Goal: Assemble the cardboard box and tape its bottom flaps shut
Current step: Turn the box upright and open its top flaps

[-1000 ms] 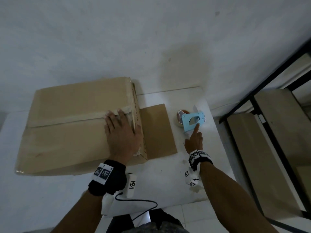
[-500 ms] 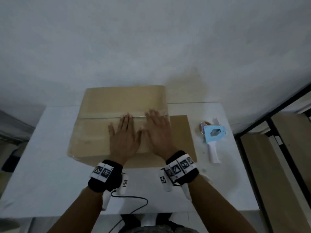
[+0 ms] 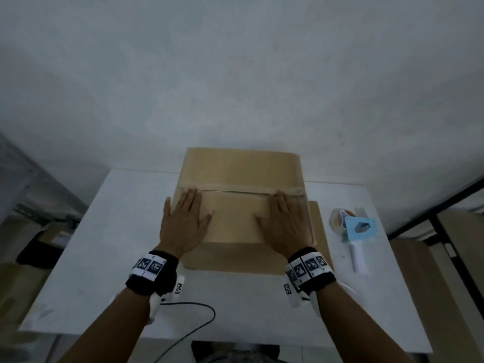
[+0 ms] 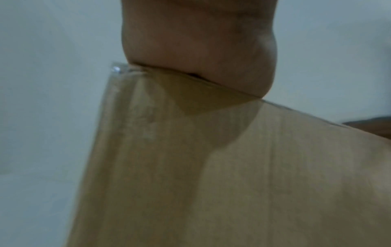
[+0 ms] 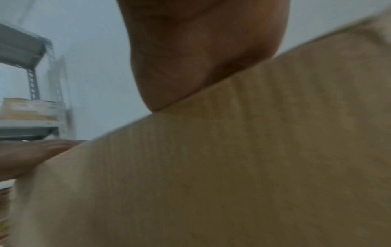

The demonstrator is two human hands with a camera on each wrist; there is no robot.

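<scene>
The cardboard box (image 3: 239,205) sits on the white table (image 3: 110,258), tape strip (image 3: 235,188) running across its top seam. Left hand (image 3: 183,224) and right hand (image 3: 284,222) lie flat on it, fingers straight, gripping nothing. The blue tape dispenser (image 3: 357,237) rests just beside, right.

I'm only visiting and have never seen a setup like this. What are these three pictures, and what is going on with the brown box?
No machine here: a person wears three cameras. The head view looks down from the forehead; the two close, blurry views sit on the wrists, under each palm. The left hand and right hand lie flat, fingers straight, pressing the brown cardboard box along its clear tape seam. Nothing is gripped. The box stands on a white table. To its right lies a pale blue tape dispenser with a white handle, untouched. The black wristbands with checkered tags carry the wrist cameras.
</scene>
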